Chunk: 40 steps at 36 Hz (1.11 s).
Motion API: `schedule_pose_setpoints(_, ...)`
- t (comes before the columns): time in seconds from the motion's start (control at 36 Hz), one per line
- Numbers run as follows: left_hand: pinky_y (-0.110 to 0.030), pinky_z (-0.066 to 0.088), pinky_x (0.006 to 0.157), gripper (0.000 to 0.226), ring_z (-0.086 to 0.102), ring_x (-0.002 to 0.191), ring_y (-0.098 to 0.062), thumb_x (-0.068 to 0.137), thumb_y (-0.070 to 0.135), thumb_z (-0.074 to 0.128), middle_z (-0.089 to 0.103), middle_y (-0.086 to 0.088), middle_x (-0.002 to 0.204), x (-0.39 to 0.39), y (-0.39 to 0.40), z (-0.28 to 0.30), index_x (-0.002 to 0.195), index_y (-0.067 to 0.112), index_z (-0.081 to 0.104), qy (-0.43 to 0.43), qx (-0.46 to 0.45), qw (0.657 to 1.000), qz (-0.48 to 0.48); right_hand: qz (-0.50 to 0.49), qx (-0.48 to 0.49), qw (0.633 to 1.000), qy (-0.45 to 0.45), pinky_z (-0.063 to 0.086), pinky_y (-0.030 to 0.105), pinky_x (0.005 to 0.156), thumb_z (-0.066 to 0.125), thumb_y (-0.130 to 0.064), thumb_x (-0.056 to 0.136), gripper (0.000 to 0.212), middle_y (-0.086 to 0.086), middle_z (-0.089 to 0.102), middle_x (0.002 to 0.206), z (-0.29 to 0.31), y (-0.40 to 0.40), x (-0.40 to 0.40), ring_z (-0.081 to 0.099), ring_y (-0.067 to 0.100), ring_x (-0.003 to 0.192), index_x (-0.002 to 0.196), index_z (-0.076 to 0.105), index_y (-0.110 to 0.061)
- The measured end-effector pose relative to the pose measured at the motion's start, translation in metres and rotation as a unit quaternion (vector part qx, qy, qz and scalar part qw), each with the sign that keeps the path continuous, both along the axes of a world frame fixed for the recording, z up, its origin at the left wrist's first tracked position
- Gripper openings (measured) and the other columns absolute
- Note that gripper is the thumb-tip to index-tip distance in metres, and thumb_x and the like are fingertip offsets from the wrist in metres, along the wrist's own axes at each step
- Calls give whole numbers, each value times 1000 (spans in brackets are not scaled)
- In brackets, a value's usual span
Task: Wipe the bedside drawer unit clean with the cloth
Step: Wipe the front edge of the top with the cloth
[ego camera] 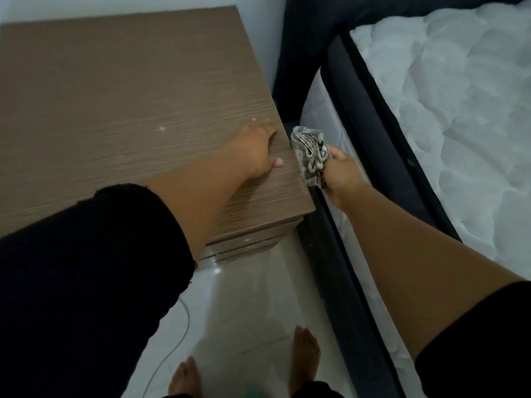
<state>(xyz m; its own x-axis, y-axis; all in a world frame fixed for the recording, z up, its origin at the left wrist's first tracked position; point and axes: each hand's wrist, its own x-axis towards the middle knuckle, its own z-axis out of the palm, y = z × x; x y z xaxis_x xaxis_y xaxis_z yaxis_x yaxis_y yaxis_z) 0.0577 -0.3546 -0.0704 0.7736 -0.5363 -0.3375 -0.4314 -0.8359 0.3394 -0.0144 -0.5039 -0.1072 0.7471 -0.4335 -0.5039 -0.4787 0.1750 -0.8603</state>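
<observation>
- The right hand (337, 175) is closed around a bunched, patterned cloth (310, 155), holding it in the narrow gap between the drawer unit (115, 96) and the bed frame (344, 254), against the unit's right side.
- The left hand (255, 150) lies flat and spread on the unit's top near its right edge, fingers reaching the edge, holding nothing.
- The wood-grain top carries a few pale specks; the drawer fronts below are shut, so their contents cannot be seen.
- A white quilted mattress (459, 110) lies in the dark frame on the right.
- Bare feet (306, 354) stand on the glossy floor (244, 297), beside a thin cable (184, 326).
</observation>
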Motion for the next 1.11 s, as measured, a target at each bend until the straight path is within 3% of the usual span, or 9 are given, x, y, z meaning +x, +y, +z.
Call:
schedule_pose_setpoints(0.14,-36,25,115,79,30,141,-27,81,37,71,34,-5,153,5,-7,3,147,15,34,-19,2,1000,10,69,55,996,-29,55,38,90,58,-7,92,36,14,68,116,-15,-7,10,66,27,106,128,57,-9)
schedule_pose_setpoints(0.42,-33,34,106,63,43,132,-30,88,40,62,48,-11,142,-7,-13,4,142,12,44,-98,47,994,4,184,130,968,-110,58,22,61,33,8,93,47,9,63,99,-6,-11,0,65,16,77,136,43,-8)
schedule_pose_setpoints(0.56,-35,39,102,55,48,125,-30,90,43,59,54,-12,135,-13,-9,-3,134,10,53,-127,59,990,13,201,108,961,-154,56,25,74,43,0,95,39,7,65,100,-11,-11,-14,64,17,85,133,47,-7)
schedule_pose_setpoints(0.81,-40,36,111,60,43,132,-29,90,50,54,47,-9,143,-38,3,-9,140,17,48,-173,108,979,22,161,-40,961,-220,55,14,55,55,3,90,37,8,65,94,-14,-2,-60,61,11,71,127,54,1)
schedule_pose_setpoints(0.97,-37,35,112,55,43,132,-28,96,45,46,47,-10,144,-77,25,-9,141,13,47,-177,88,979,52,110,-147,949,-256,49,5,52,61,6,86,35,5,61,99,-18,15,-103,56,4,69,121,60,-2)
schedule_pose_setpoints(1.03,-37,34,112,54,43,132,-28,96,44,47,48,-11,143,-86,32,-10,140,11,48,-173,70,980,72,85,-243,934,-249,52,13,58,62,4,86,32,4,63,92,-22,19,-110,59,11,72,116,64,-7)
schedule_pose_setpoints(1.11,-38,34,112,54,43,132,-29,95,41,49,48,-12,142,-99,41,-13,139,10,48,-163,34,981,96,55,-367,900,-230,52,37,73,56,6,81,29,11,68,86,-29,30,-117,61,24,83,102,71,-8)
